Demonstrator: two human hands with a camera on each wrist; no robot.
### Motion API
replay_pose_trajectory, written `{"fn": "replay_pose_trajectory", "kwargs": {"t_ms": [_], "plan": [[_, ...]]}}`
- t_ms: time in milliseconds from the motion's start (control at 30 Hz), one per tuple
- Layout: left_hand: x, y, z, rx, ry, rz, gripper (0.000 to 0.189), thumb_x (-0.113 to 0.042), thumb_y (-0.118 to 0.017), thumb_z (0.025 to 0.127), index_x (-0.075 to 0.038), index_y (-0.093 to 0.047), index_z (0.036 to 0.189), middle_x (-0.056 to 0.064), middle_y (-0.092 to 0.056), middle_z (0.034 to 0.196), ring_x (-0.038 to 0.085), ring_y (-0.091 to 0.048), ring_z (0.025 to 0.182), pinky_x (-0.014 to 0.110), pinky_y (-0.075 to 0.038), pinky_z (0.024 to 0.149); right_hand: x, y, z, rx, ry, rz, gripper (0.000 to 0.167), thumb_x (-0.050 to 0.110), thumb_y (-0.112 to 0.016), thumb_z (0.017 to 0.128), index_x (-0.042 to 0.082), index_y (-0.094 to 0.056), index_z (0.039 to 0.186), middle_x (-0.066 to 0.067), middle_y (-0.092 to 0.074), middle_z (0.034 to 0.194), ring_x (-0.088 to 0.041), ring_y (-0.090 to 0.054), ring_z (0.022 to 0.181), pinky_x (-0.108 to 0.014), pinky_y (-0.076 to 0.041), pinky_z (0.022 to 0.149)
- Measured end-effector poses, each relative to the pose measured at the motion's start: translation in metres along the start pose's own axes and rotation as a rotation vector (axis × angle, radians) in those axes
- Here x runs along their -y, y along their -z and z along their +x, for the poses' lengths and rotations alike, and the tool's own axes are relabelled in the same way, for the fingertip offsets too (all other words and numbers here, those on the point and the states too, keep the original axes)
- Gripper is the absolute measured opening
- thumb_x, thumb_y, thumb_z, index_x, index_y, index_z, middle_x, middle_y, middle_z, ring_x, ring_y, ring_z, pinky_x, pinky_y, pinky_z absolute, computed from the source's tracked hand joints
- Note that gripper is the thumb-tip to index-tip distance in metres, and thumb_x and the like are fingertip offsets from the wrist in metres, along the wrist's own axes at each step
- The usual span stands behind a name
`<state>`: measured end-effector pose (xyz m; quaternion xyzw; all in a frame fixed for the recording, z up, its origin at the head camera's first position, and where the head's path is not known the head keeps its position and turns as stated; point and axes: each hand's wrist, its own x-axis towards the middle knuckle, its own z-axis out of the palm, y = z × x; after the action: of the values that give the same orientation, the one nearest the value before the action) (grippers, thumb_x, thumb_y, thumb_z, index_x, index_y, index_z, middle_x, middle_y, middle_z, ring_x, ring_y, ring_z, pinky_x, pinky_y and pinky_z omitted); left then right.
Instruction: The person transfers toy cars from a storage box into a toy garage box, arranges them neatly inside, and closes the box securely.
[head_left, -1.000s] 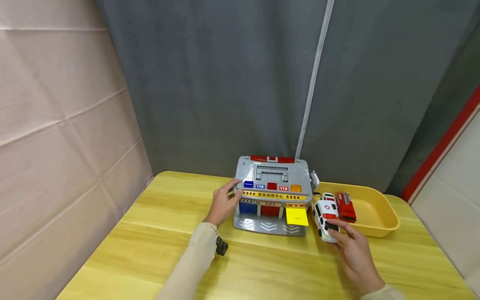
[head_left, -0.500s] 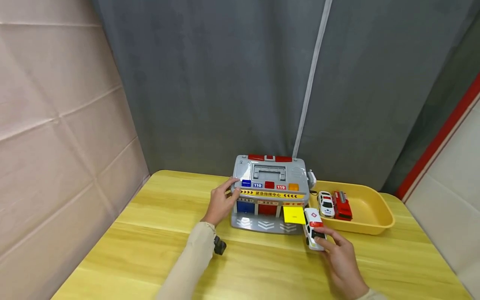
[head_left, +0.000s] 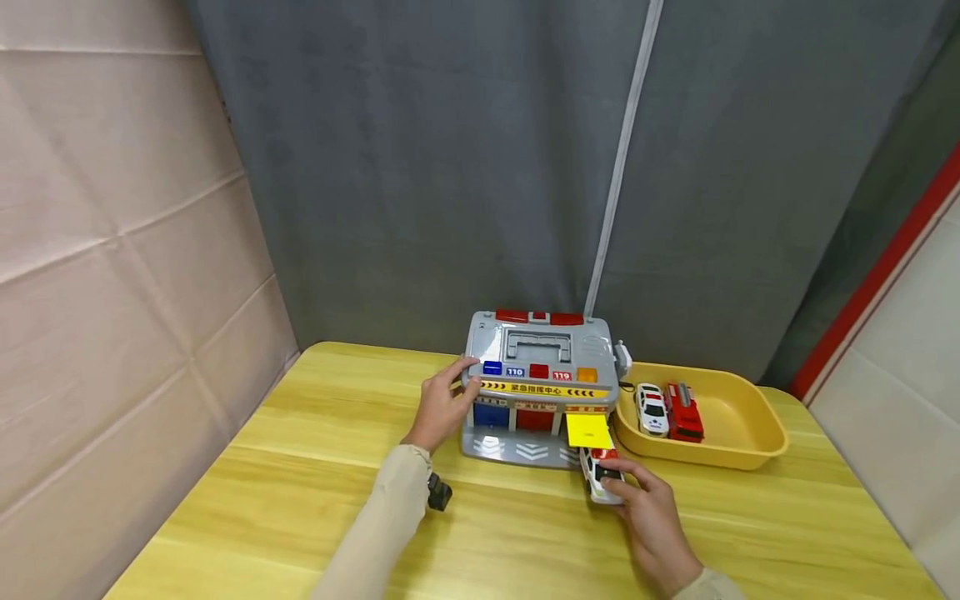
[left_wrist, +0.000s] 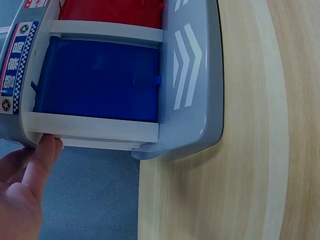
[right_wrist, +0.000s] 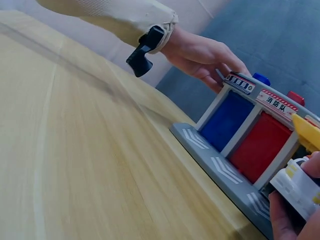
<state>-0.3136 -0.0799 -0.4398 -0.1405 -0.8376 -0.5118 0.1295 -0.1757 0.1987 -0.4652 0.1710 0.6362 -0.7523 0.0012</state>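
Note:
A grey toy emergency station (head_left: 538, 385) stands on the table, with blue and red doors shut and a yellow door flap (head_left: 588, 431) raised at its right bay. My left hand (head_left: 441, 407) rests its fingertips against the station's left side; the left wrist view shows the fingers (left_wrist: 42, 162) touching the wall beside the blue door (left_wrist: 100, 80). With thumb and fingers, my right hand (head_left: 651, 521) pinches the rear of a white toy ambulance (head_left: 597, 482). The ambulance's front end lies under the yellow flap, partly hidden, over the ramp's right side.
Right of the station, a yellow tray (head_left: 738, 417) holds a white toy police car (head_left: 652, 409) and a red toy fire engine (head_left: 684, 412). A grey curtain (head_left: 420, 208) hangs behind the wooden table (head_left: 300, 483). A black wrist mount (head_left: 438, 492) sits on the left sleeve.
My right hand has carried the toy ambulance leftward from beside the tray to below the yellow flap. The left hand keeps its place on the station; the head view shifted slightly.

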Motion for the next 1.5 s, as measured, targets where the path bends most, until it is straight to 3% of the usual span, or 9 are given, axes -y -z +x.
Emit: {"fn": "replay_pose_trajectory", "kwargs": {"t_ms": [133,300,433,567,800,933,1167,1367,1500], "plan": [[0.000,0.000,0.001,-0.006,-0.017,0.015,0.032,-0.024,-0.062,0.098,-0.016,-0.066,0.128,0.019,-0.051,0.151,0.035,-0.057,0.133,0.045,-0.060,0.097,-0.002,-0.009,0.008,-0.004,0.015,0.001,0.026,-0.002,-0.061,0.091,0.013,-0.075,0.107,-0.019,-0.036,0.155,-0.012,-0.056,0.102,-0.020,-0.059,0.078],[0.001,-0.001,0.002,0.002,-0.030,0.028,0.031,-0.025,-0.062,0.098,-0.017,-0.066,0.128,0.018,-0.053,0.150,0.034,-0.058,0.133,0.045,-0.060,0.096,-0.003,-0.019,0.020,-0.044,0.025,0.006,0.038,-0.001,-0.062,0.090,-0.003,-0.062,0.128,-0.008,-0.056,0.130,-0.006,-0.059,0.093,-0.019,-0.057,0.076],[0.003,-0.002,0.002,-0.001,-0.030,0.025,0.031,-0.024,-0.062,0.098,-0.017,-0.067,0.127,0.019,-0.053,0.150,0.035,-0.057,0.134,0.044,-0.060,0.096,-0.005,-0.024,0.028,-0.029,0.039,0.006,0.056,-0.004,-0.058,0.092,-0.008,-0.044,0.146,-0.018,-0.047,0.149,-0.004,-0.057,0.105,-0.012,-0.055,0.081],[0.003,-0.003,0.002,-0.006,-0.030,0.027,0.031,-0.025,-0.062,0.098,-0.017,-0.066,0.128,0.018,-0.053,0.149,0.034,-0.058,0.133,0.044,-0.060,0.096,-0.005,-0.028,0.034,-0.033,0.046,-0.015,0.058,-0.002,-0.056,0.094,-0.005,-0.041,0.149,-0.019,-0.035,0.159,-0.009,-0.051,0.115,-0.006,-0.051,0.081],[0.000,-0.003,0.001,0.005,-0.020,0.032,0.032,-0.026,-0.061,0.098,-0.016,-0.066,0.129,0.017,-0.053,0.150,0.034,-0.056,0.135,0.044,-0.060,0.096,-0.007,-0.029,0.036,-0.042,0.060,0.011,0.055,-0.006,-0.057,0.093,-0.006,-0.045,0.146,-0.016,-0.048,0.142,0.001,-0.059,0.094,-0.013,-0.056,0.082],[0.000,-0.002,0.001,0.001,-0.011,0.025,0.033,-0.025,-0.061,0.098,-0.016,-0.066,0.130,0.016,-0.052,0.151,0.034,-0.057,0.134,0.044,-0.059,0.097,-0.007,-0.027,0.034,-0.034,0.063,0.022,0.057,-0.010,-0.059,0.090,-0.008,-0.046,0.145,-0.007,-0.064,0.119,-0.001,-0.063,0.088,-0.017,-0.059,0.083],[0.001,-0.003,0.000,0.002,-0.009,0.023,0.033,-0.026,-0.061,0.099,-0.018,-0.065,0.130,0.015,-0.052,0.151,0.034,-0.056,0.135,0.045,-0.059,0.097,-0.009,-0.028,0.034,-0.073,0.036,0.051,0.015,-0.014,-0.057,0.088,-0.010,-0.064,0.101,-0.003,-0.062,0.092,-0.010,-0.063,0.087,-0.019,-0.061,0.081],[0.002,-0.002,-0.001,0.003,0.002,0.007,0.033,-0.026,-0.061,0.099,-0.017,-0.065,0.131,0.015,-0.052,0.152,0.035,-0.057,0.134,0.044,-0.059,0.098,-0.009,-0.029,0.037,-0.043,0.010,0.014,0.039,-0.010,-0.053,0.093,-0.014,-0.055,0.131,-0.016,-0.066,0.117,-0.004,-0.063,0.095,-0.015,-0.059,0.086],[0.001,-0.001,-0.001,0.003,0.007,0.002,0.033,-0.027,-0.061,0.099,-0.018,-0.065,0.131,0.013,-0.052,0.152,0.034,-0.057,0.134,0.046,-0.059,0.098,-0.006,-0.028,0.040,0.030,0.002,-0.008,0.047,-0.006,-0.048,0.097,-0.014,-0.042,0.144,-0.028,-0.053,0.141,-0.007,-0.065,0.103,-0.026,-0.059,0.098]]}}
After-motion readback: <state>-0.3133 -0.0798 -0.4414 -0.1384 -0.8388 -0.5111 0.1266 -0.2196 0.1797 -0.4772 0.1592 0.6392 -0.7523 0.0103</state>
